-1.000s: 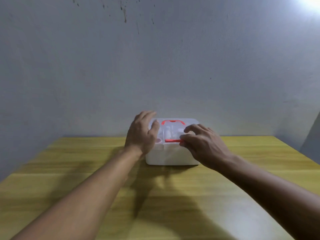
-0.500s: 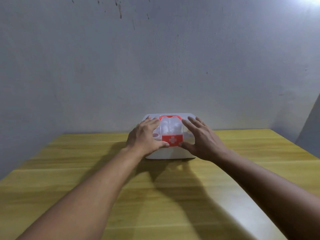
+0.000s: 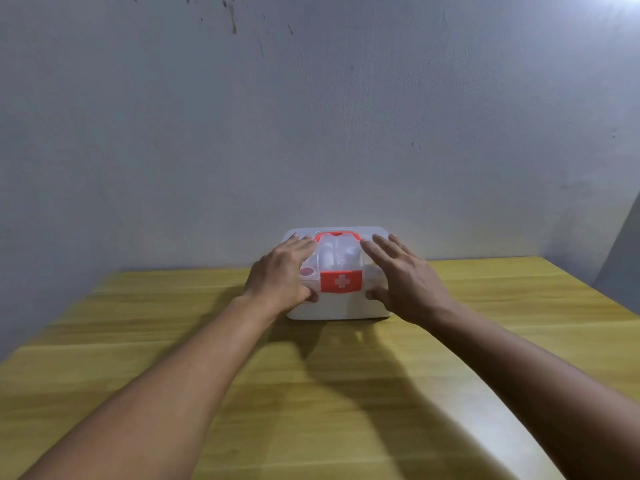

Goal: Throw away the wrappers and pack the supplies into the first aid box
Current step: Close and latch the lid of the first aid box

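A white first aid box (image 3: 337, 308) with a clear lid stands on the wooden table, close to the wall. Its red latch (image 3: 340, 280) with a white cross lies flat against the front, and a red handle (image 3: 335, 234) lies on top. White supplies show dimly through the lid. My left hand (image 3: 281, 276) rests flat on the lid's left side, thumb at the front edge. My right hand (image 3: 403, 278) lies on the right side, fingers spread, thumb against the front. No wrappers are in sight.
The yellow wooden table (image 3: 242, 393) stretches toward me, with a pale rounded edge (image 3: 502, 427) at the near right. A grey wall (image 3: 311, 133) rises directly behind the box.
The red latch has swung down from the lid onto the front of the box. Both hands have flattened and spread on the lid, the right hand moving off the latch.
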{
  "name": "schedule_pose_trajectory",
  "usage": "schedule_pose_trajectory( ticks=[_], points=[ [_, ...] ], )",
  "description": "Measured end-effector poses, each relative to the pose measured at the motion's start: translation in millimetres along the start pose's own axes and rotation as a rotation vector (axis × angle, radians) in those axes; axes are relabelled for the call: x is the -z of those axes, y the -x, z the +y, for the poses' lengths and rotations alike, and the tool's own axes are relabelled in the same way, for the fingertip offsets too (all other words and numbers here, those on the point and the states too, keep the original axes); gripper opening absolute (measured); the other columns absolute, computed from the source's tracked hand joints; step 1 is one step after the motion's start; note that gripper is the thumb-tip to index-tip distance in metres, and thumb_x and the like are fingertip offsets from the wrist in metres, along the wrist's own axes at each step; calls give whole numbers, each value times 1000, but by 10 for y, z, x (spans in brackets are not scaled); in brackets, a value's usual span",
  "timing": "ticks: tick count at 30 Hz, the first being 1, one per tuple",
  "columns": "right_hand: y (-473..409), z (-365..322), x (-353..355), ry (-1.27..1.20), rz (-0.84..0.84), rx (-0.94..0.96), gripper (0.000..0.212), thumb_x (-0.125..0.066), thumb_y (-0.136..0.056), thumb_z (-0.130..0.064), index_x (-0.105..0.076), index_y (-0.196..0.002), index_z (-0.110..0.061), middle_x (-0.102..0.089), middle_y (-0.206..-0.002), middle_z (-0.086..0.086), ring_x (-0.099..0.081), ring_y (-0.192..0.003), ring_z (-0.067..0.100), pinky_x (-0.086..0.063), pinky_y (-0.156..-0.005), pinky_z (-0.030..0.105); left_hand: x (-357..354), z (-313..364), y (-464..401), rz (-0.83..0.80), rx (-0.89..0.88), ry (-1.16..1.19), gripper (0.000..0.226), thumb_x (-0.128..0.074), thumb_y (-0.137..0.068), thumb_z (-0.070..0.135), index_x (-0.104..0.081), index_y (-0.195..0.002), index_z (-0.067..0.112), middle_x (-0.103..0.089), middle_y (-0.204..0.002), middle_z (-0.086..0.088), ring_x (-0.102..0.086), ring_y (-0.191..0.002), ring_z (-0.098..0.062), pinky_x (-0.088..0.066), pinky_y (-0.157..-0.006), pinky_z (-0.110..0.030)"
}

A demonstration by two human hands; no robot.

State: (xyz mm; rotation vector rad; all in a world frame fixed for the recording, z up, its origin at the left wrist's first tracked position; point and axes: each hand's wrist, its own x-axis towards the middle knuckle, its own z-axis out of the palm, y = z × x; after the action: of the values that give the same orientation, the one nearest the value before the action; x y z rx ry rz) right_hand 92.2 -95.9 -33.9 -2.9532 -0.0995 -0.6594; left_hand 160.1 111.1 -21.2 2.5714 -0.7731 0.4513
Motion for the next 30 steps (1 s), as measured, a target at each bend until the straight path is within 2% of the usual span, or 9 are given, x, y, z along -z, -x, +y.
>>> schedule_pose_trajectory(
  ticks=[14,26,30],
  points=[
    [-345,86,-130,-1,13,-41,86,-74,-80,-28,-22,-149,-24,-24,-158,6,-14,-147,29,-29,-113,45,-145,-102,-346,50,27,25,92,-90,-57,19,-47,-139,24,-43,-149,9,-28,-144,-10,-40,-108,-38],
    [-556,215,-272,-22,41,-20,85,-75,-79,-27,-25,-148,-23,-27,-157,7,-16,-147,30,-27,-115,42,-266,-242,-574,72,25,47,95,-91,-56,19,-47,-140,26,-43,-149,9,-29,-144,-9,-39,-109,-37],
    [-547,210,-285,-21,42,-25,87,-73,-80,-28,-20,-149,-24,-23,-159,5,-12,-148,28,-25,-115,41,-280,-231,-561,71,15,42,98,-90,-59,18,-41,-144,23,-40,-152,7,-24,-145,-11,-35,-113,-38]
  ],
)
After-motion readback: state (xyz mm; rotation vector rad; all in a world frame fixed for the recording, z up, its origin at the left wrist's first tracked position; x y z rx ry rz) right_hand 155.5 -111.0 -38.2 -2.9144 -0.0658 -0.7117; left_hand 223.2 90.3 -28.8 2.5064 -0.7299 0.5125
